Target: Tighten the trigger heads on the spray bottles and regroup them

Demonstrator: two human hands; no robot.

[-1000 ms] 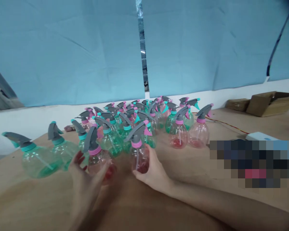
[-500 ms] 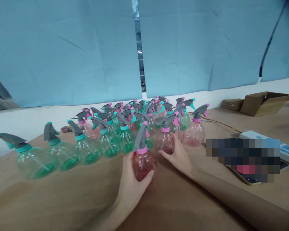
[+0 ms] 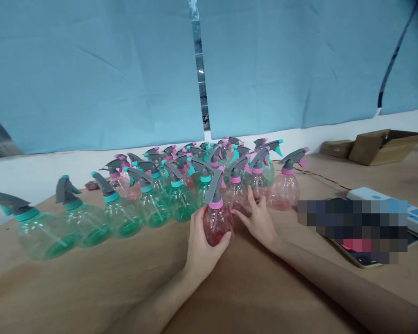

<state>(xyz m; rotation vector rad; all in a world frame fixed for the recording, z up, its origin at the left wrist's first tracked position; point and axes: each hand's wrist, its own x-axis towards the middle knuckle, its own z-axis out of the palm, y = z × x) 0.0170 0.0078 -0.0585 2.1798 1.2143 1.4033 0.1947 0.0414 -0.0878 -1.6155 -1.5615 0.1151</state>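
My left hand [image 3: 204, 248] is wrapped round a red spray bottle [image 3: 218, 225] with a pink collar and grey trigger head, at the front of the group. Just right of it, my right hand [image 3: 259, 220] has its fingers spread, close to another pink-collared bottle [image 3: 236, 192], and holds nothing. A row of green bottles with turquoise collars runs to the left, among them a front-left one [image 3: 48, 234] and one nearer the middle [image 3: 183, 199]. A pink bottle [image 3: 284, 190] stands at the right end. Several more green and pink bottles are packed behind.
A white power strip [image 3: 372, 197] lies on the wooden table [image 3: 90, 287] at the right, beside a phone [image 3: 371, 260] partly under a pixelated patch. Farther back are an open cardboard box [image 3: 369, 148] and a thin cable. Blue sheeting [image 3: 125, 69] hangs behind.
My left hand has moved right with the red bottle. My right hand has let go of its bottle, which now stands among the others, and its fingers have spread.
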